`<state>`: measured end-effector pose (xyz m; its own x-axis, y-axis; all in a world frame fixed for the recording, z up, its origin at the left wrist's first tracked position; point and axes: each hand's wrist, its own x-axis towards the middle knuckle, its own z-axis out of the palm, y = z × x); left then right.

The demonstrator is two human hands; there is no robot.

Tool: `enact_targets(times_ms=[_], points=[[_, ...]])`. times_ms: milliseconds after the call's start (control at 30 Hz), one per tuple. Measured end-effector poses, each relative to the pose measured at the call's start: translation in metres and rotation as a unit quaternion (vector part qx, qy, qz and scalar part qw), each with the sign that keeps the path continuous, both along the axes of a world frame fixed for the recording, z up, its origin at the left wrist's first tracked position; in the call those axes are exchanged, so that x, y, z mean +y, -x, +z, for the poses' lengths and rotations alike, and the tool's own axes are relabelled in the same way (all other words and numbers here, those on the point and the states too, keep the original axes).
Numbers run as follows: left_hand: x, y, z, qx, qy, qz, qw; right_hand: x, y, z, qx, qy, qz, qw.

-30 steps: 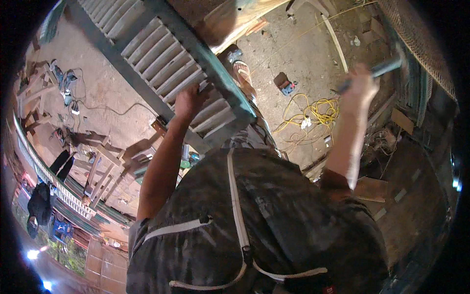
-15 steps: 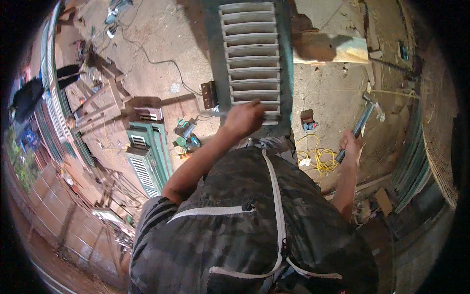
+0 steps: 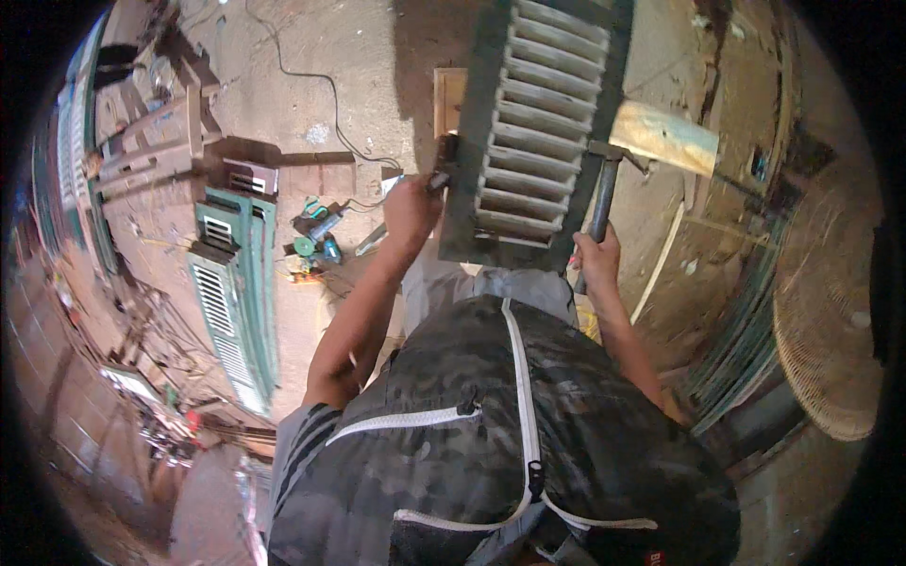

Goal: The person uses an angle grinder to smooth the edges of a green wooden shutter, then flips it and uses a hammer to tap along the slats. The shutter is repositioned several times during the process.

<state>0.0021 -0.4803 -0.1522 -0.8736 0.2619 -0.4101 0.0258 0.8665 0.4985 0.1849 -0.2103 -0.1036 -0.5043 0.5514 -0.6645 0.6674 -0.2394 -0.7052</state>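
A green louvered wooden shutter [image 3: 543, 123] stands in front of me, slats running across it. My left hand [image 3: 412, 206] grips its left edge near the bottom, fingers closed around the frame. My right hand [image 3: 596, 257] is closed on the handle of a hammer [image 3: 602, 193]; the hammer head touches the shutter's right frame edge. My camouflage vest with white zips fills the lower middle of the view.
Another green shutter [image 3: 234, 292] lies on the dirt floor at the left, with small power tools [image 3: 316, 243] and a black cable beside it. A wooden plank [image 3: 665, 137] lies behind the shutter. A round woven fan guard [image 3: 830, 311] sits at the right; wooden frames are stacked at upper left.
My right hand has swung the hammer from low at the right up against the shutter's right edge. The view has turned, and the shutter now stands nearer and more upright.
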Motion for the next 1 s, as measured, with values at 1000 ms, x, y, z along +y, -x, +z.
enact_targets(times_ms=[1000], points=[[-0.010,-0.056,-0.048,-0.052,-0.381,0.101,0.917,0.000,0.058,-0.066,-0.187,-0.214,0.117,0.952]])
